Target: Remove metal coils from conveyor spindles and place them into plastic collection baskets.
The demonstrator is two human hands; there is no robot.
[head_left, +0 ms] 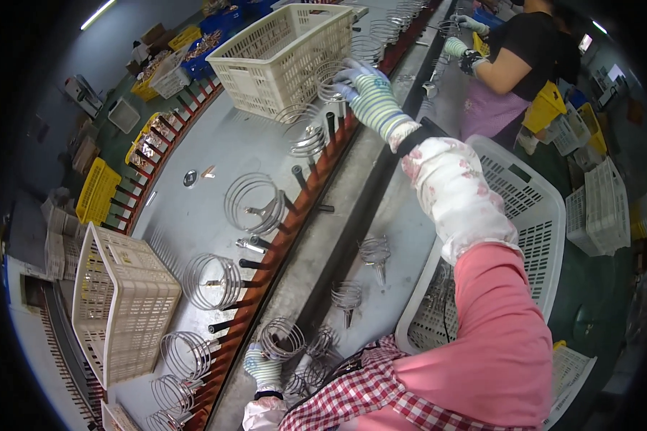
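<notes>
My right hand (372, 93), in a striped glove, reaches far out over the conveyor. Its fingers bend around the side of a silvery wire coil (329, 80) beside the large cream crate. Low in the view, my left hand (264, 368), gloved alike, grips another metal coil (282, 339) at its near side; part of its grip is hidden. More coils, such as one with a stem (254, 203) and another (212, 281), stand along the row of black-tipped pegs (298, 176). Two smaller coils with stems, one (374, 251) and a second (347, 296), lie on the grey bench.
A cream crate (266, 75) stands beyond the pegs, another crate (147, 309) at the left. A big white basket (553, 215) is under my right arm. Across the line at upper right, a person in a black top (525, 47) works with gloved hands.
</notes>
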